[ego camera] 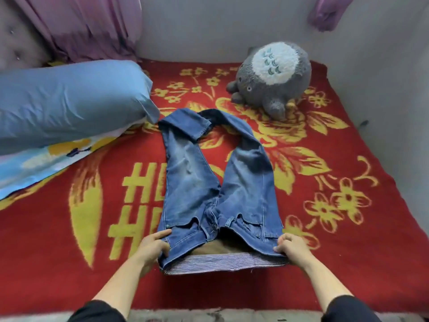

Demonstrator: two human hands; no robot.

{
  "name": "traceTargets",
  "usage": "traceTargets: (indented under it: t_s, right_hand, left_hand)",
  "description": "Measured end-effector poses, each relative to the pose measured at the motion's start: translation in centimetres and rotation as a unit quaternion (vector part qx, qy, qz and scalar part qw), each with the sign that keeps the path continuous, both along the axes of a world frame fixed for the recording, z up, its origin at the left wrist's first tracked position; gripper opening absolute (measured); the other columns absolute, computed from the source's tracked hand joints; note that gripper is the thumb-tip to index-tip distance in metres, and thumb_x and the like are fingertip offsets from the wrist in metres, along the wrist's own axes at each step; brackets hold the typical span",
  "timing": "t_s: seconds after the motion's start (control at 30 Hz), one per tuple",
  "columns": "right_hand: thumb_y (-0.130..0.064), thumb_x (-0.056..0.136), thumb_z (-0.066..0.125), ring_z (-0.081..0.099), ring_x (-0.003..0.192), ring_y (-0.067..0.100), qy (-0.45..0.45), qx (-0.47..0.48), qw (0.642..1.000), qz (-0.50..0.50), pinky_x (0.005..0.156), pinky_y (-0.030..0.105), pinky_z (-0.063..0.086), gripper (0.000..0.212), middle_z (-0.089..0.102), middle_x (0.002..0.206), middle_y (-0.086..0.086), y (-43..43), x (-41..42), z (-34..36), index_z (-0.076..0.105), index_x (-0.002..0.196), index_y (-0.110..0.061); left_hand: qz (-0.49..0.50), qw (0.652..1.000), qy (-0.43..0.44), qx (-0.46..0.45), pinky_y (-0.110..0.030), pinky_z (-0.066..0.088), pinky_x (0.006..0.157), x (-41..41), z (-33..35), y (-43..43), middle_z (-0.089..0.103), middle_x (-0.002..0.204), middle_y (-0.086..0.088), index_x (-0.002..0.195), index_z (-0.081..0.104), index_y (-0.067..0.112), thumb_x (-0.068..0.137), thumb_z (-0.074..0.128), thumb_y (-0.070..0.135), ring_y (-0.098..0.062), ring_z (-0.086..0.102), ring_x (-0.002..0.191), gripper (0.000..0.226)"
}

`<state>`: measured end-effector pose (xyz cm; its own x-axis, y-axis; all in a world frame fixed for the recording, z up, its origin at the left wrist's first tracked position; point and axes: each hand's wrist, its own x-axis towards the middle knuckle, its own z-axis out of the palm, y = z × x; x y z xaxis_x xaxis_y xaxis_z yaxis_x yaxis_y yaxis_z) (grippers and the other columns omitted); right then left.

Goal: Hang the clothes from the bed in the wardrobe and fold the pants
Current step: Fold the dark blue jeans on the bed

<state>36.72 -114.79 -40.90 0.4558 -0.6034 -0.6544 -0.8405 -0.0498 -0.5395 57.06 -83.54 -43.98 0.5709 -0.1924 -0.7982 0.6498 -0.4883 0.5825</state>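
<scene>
Blue jeans (pixel 192 180) lie spread on the red and yellow bed blanket (pixel 348 252), waistband toward me and both legs pointing away. The left leg's cuff is folded over at the far end. My left hand (pixel 153 248) grips the waistband's left corner with thumb on top and fingers curled round the edge. On the other side, my right hand (pixel 291 248) pinches the waistband's right corner. The striped inner lining of the waistband shows between my hands.
A blue pillow (pixel 69 103) lies at the left on a patterned sheet. A grey plush toy (pixel 271 77) sits at the far right of the bed. Purple curtain (pixel 76 26) hangs at the back left; grey walls close the back and right.
</scene>
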Motion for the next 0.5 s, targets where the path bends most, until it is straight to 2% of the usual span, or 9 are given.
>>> traceTargets:
  t_s: [0.07, 0.1, 0.13, 0.17, 0.2, 0.27, 0.37, 0.43, 0.5]
  right_hand:
    - [0.008, 0.074, 0.067, 0.041, 0.045, 0.01, 0.019, 0.016, 1.0, -0.004, 0.045, 0.02, 0.031, 0.031, 0.047, 0.045, -0.007, 1.1, -2.2, -1.8, 0.048, 0.062, -0.013]
    - [0.006, 0.075, 0.067, 0.043, 0.049, 0.013, 0.034, 0.013, 0.999, 0.003, 0.049, 0.022, 0.032, 0.028, 0.05, 0.05, -0.004, 1.8, -3.1, -2.9, 0.049, 0.064, -0.013]
    - [0.003, 0.075, 0.065, 0.047, 0.054, 0.016, 0.053, 0.001, 0.998, 0.018, 0.053, 0.024, 0.035, 0.023, 0.055, 0.056, -0.001, 2.5, -4.0, -4.2, 0.051, 0.067, -0.013]
    - [-0.001, 0.076, 0.062, 0.053, 0.063, 0.02, 0.081, -0.023, 0.995, 0.045, 0.058, 0.027, 0.039, 0.016, 0.06, 0.065, 0.002, 3.3, -4.8, -5.6, 0.053, 0.071, -0.014]
    - [-0.004, 0.076, 0.057, 0.057, 0.075, 0.023, 0.118, -0.066, 0.987, 0.086, 0.065, 0.029, 0.043, 0.011, 0.062, 0.079, 0.005, 4.0, -5.4, -7.2, 0.054, 0.079, -0.014]
    - [-0.015, 0.08, 0.054, 0.052, 0.103, 0.026, 0.167, -0.19, 0.948, 0.196, 0.08, 0.033, 0.045, 0.018, 0.053, 0.108, 0.006, 5.5, -6.0, -10.0, 0.051, 0.098, -0.015]
    - [-0.045, 0.085, 0.058, 0.044, 0.114, 0.022, 0.077, -0.249, 0.915, 0.308, 0.089, 0.036, 0.042, 0.04, 0.045, 0.118, -0.002, 7.7, -5.7, -13.7, 0.046, 0.113, -0.019]
    - [-0.06, 0.081, 0.059, 0.045, 0.113, 0.021, 0.053, -0.282, 0.879, 0.382, 0.088, 0.035, 0.042, 0.057, 0.044, 0.117, -0.003, 8.5, -5.2, -15.7, 0.044, 0.118, -0.02]
    - [-0.057, 0.085, 0.056, 0.047, 0.113, 0.022, 0.076, -0.334, 0.841, 0.42, 0.087, 0.036, 0.041, 0.057, 0.046, 0.119, -0.001, 8.6, -4.8, -17.6, 0.041, 0.123, -0.019]
  left_hand:
    - [0.003, 0.999, -0.029, 0.018, -0.023, 0.037, 0.047, -2.5, -2.0, 1.6, 0.066, 0.069, -0.012, 0.115, 0.067, 0.012, 0.064, 0.046, -0.02, -0.021, 0.053, 0.056, 0.064]
    - [0.002, 0.998, -0.043, 0.035, -0.023, 0.038, 0.046, -3.9, -3.2, 2.2, 0.063, 0.061, -0.01, 0.115, 0.066, 0.011, 0.066, 0.047, -0.02, -0.019, 0.05, 0.048, 0.06]
    - [-0.001, 0.996, -0.062, 0.062, -0.025, 0.042, 0.05, -5.2, -4.5, 2.6, 0.065, 0.065, -0.01, 0.116, 0.065, 0.009, 0.068, 0.05, -0.018, -0.02, 0.053, 0.05, 0.056]
    - [-0.013, 0.991, -0.087, 0.101, -0.03, 0.048, 0.06, -6.5, -6.0, 2.7, 0.068, 0.082, -0.013, 0.117, 0.064, 0.008, 0.071, 0.054, -0.013, -0.023, 0.06, 0.063, 0.051]
    - [-0.044, 0.981, -0.115, 0.15, -0.034, 0.049, 0.077, -7.7, -7.6, 2.7, 0.065, 0.106, -0.015, 0.12, 0.061, 0.01, 0.075, 0.059, -0.005, -0.026, 0.062, 0.086, 0.048]
    - [-0.142, 0.945, -0.173, 0.238, -0.037, 0.037, 0.1, -10.3, -10.4, 2.3, 0.037, 0.137, -0.013, 0.129, 0.051, 0.019, 0.079, 0.066, 0.02, -0.03, 0.04, 0.121, 0.053]
    - [-0.305, 0.877, -0.239, 0.284, -0.043, 0.036, 0.102, -13.3, -13.5, 1.2, 0.017, 0.144, -0.003, 0.139, 0.031, 0.029, 0.076, 0.063, 0.04, -0.026, 0.018, 0.132, 0.072]
    - [-0.365, 0.834, -0.269, 0.313, -0.043, 0.043, 0.095, -14.3, -15.2, 0.9, 0.018, 0.146, -0.001, 0.141, 0.024, 0.029, 0.08, 0.059, 0.035, -0.027, 0.018, 0.13, 0.07]
    - [-0.385, 0.789, -0.319, 0.357, -0.04, 0.048, 0.083, -13.9, -15.9, 0.6, 0.03, 0.138, -0.001, 0.136, 0.029, 0.026, 0.086, 0.053, 0.026, -0.028, 0.027, 0.12, 0.055]
